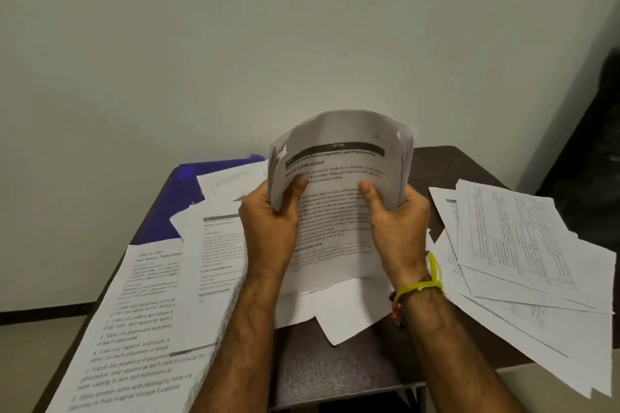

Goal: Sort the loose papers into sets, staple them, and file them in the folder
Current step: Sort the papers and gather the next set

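Observation:
Both my hands hold a sheaf of printed papers (339,198) upright above the middle of the dark table (335,365), its lower edge resting on sheets lying there. My left hand (271,211) grips its left edge, thumb on the front page. My right hand (396,214) grips the right edge the same way. The top of the sheaf curls backward. A blue folder (188,191) lies flat at the table's back left, partly covered by loose sheets.
Loose printed pages (141,329) cover the table's left side and hang over its front left edge. A fanned pile of sheets (523,258) overhangs the right edge. A pale wall stands close behind the table. A dark object (597,157) stands at the far right.

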